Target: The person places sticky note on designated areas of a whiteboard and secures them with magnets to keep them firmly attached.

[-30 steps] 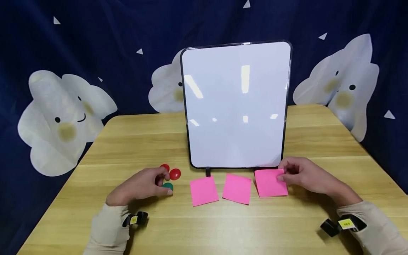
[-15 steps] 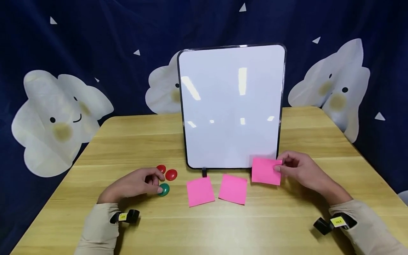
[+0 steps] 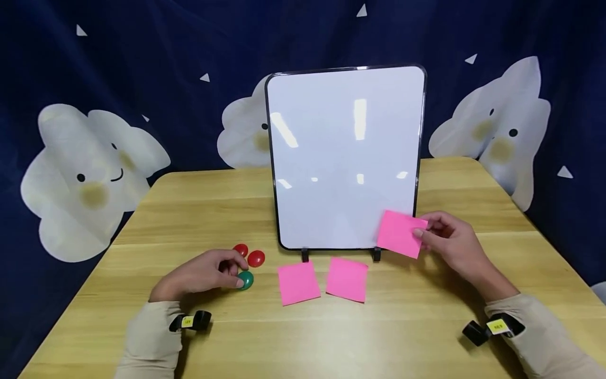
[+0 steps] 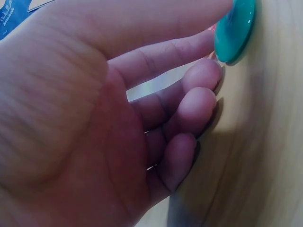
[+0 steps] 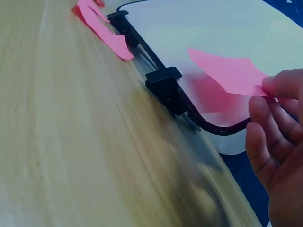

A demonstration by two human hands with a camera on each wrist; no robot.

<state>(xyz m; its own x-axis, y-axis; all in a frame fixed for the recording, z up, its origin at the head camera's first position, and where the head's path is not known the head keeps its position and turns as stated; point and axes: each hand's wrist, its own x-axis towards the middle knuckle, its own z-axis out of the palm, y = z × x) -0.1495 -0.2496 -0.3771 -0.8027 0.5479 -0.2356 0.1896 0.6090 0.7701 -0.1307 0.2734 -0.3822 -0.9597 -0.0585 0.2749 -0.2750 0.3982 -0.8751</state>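
Observation:
In the head view, my right hand [image 3: 456, 242] pinches a pink sticky note [image 3: 400, 233] by its right edge between thumb and fingers. The note is raised in front of the lower right corner of the whiteboard [image 3: 345, 158]; the right wrist view shows this note [image 5: 232, 73] tilted, its pink reflection on the board. At the left, my left hand [image 3: 203, 273] holds a green round magnet [image 3: 245, 280] at its edge with thumb and index finger, low over the table. In the left wrist view the other fingers of this hand [image 4: 109, 132] are curled near the tabletop.
Two red round magnets, a nearer one [image 3: 256, 258] and a farther one [image 3: 240, 250], lie beyond the left fingers. Another two pink notes, left [image 3: 299, 284] and right [image 3: 347, 280], lie before the board. Black feet [image 3: 376, 254] support the board on the wooden table [image 3: 303, 337].
My right hand has lifted the rightmost pink note off the table and up to the board's lower right corner, tilting it. The left hand stays by the magnets, with more of the green one showing.

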